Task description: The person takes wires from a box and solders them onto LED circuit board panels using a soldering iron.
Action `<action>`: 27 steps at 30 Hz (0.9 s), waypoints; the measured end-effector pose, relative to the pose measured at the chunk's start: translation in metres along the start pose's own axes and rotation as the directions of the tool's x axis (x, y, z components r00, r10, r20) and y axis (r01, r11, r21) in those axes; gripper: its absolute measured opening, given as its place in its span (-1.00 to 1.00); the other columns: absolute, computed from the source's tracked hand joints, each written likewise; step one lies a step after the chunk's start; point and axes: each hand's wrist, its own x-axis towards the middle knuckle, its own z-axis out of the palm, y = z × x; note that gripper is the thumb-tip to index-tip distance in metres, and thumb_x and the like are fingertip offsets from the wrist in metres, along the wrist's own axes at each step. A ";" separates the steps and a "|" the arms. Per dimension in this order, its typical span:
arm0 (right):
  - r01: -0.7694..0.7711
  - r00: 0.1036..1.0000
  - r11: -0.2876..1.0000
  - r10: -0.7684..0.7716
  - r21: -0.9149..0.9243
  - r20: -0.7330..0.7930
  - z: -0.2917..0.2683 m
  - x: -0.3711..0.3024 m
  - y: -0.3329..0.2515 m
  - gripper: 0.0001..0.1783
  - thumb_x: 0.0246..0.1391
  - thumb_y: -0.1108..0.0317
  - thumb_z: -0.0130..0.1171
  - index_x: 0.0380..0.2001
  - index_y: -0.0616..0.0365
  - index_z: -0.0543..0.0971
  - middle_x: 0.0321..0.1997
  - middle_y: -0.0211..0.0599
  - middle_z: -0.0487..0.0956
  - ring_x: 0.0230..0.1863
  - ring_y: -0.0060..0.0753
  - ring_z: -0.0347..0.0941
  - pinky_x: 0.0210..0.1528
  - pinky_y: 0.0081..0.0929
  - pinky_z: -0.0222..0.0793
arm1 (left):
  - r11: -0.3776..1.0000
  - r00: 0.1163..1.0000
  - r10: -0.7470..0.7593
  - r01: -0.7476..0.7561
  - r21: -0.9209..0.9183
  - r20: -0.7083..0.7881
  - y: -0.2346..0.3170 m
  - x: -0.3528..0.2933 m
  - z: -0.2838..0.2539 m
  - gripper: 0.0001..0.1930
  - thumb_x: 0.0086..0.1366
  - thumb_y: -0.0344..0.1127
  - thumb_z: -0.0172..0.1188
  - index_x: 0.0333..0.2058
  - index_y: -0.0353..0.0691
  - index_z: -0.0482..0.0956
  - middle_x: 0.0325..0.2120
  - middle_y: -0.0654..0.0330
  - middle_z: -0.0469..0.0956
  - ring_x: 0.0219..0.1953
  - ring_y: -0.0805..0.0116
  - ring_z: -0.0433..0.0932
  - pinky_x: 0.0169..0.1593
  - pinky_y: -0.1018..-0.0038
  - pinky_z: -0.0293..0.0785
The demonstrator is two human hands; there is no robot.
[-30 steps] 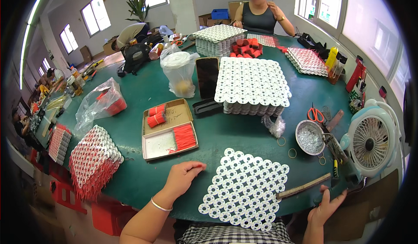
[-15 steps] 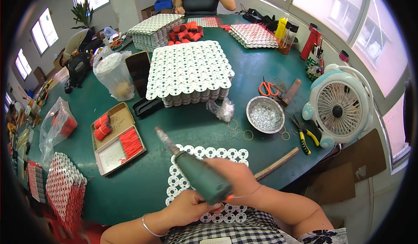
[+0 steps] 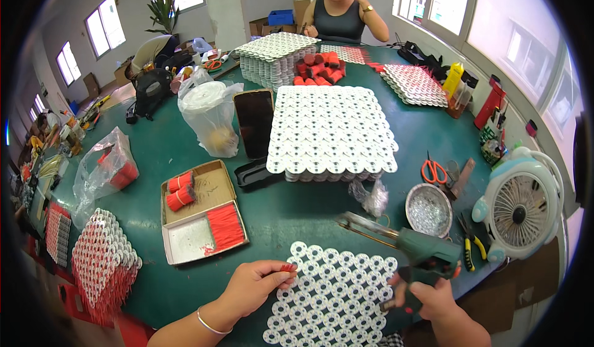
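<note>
Disc sheet (image 3: 337, 297): lies between the hands.
Left hand (image 3: 253, 285): pinches small red pieces (image 3: 288, 268) at the sheet's far left corner; contact with it is unclear.
Right hand (image 3: 436, 294): wrapped round a green soldering gun (image 3: 430, 248), prongs angled leftward.
Just changed: the gun, crossing over the left hand half a second ago, is now well apart from it, leaving the pinched pieces unobstructed.
Beyond left hand: open box (image 3: 185, 242) with red wires.
Beyond right hand: metal bowl (image 3: 408, 208); pliers (image 3: 468, 257) just rightward.
</note>
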 end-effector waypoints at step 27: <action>0.488 0.828 0.309 -0.460 -0.816 0.321 0.019 0.027 0.031 -0.88 -0.10 0.45 0.15 -0.41 0.20 0.51 -0.44 -0.36 0.52 -0.44 -0.49 0.43 -0.37 -0.47 0.35 | -0.238 0.558 0.726 -0.344 0.908 0.402 -0.005 0.055 -0.004 -0.92 -0.14 -0.32 0.25 -0.59 0.02 0.54 -0.71 0.44 0.28 -0.45 0.47 0.36 -0.14 0.21 0.04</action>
